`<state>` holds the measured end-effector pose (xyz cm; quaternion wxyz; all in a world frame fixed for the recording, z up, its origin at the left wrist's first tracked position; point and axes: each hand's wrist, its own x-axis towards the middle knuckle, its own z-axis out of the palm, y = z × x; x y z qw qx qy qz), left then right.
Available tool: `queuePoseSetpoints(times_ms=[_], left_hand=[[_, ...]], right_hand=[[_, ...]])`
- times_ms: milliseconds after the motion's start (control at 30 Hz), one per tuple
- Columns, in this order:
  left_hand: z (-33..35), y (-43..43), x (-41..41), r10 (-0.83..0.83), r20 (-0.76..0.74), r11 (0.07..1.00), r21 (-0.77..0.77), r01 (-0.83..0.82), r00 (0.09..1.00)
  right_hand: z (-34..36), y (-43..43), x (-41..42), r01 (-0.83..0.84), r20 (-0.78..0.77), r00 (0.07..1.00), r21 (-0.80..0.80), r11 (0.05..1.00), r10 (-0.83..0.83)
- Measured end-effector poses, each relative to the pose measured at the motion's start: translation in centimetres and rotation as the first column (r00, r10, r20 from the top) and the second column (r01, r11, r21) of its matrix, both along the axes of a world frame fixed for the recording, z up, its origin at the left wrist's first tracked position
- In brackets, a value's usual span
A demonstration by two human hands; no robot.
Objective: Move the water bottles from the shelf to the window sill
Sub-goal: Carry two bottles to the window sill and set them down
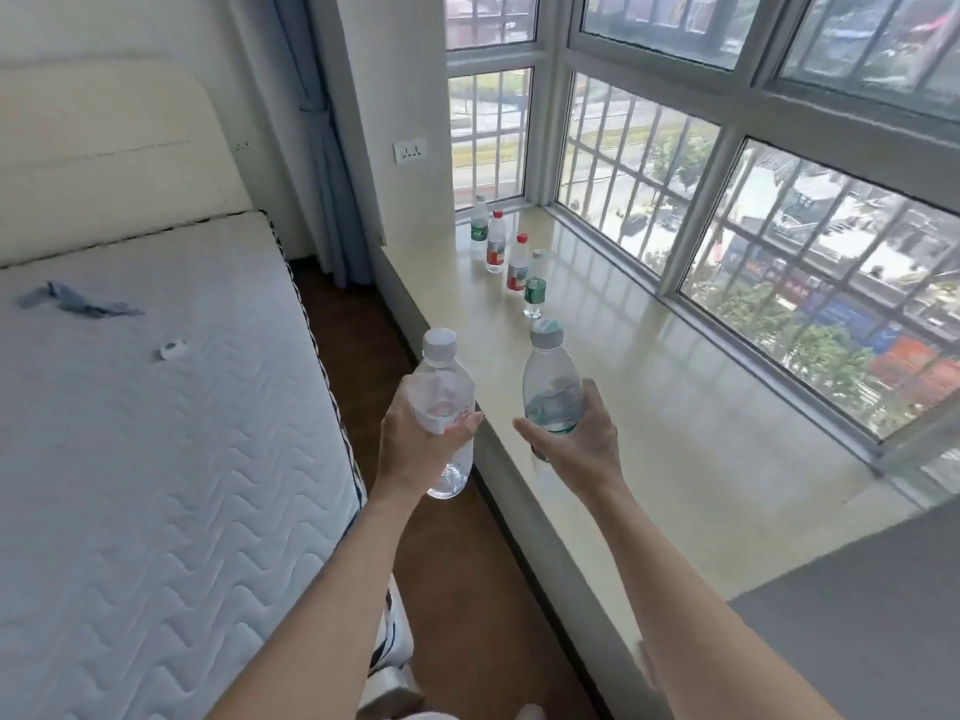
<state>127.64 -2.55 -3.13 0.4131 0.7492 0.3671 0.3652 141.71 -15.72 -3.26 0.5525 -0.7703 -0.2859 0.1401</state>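
A: Clear plastic, one bottle per hand. Head view, the only view. Left hand wraps the red-print bottle round its middle, upright, grey cap on. Right hand grips the green-label bottle at the label, also upright.

B: Where, against the window sill?

A: The window sill runs under the panes. The green-label bottle hangs over the sill's near edge. Its base is blurred, so I can't tell if it touches. The red-print bottle is off the sill, just beside that edge, over the floor.

B: Anything on the sill already?

A: A row of four bottles stands toward the sill's far corner. Red caps on the middle two, pale caps on the end ones. The nearest of them is just beyond the green-label bottle.

B: Step?

A: My read: delivery leg, both bottles carried over and about to be set down. The shelf isn't in frame, so I can't say how many are left.

B: Next move needs?

A: Probably lowering each base flat onto bare sill on the near side of the row. The left hand has to come in over the edge first. Leave a gap from the nearest standing bottle so it isn't knocked. Let go only once seated.

B: Off the sill?

A: Bed across the floor strip from the sill, blue cloth lying on it.
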Motion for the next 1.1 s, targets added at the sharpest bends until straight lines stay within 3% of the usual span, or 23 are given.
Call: queuePoseSetpoints(times_ms=[467, 1100], left_hand=[[-1.2, 12.1, 3.1, 0.273, 0.018, 0.959, -0.084, -0.271, 0.962], [-0.8, 44.8, 7.4, 0.35, 0.04, 0.928, -0.151, -0.341, 0.936]], right_hand=[[-1.1, 16.0, 5.3, -0.23, -0.017, 0.973, 0.029, 0.973, 0.23], [-1.5, 51.4, 11.2, -0.278, -0.049, 0.958, 0.095, 0.956, 0.283]])
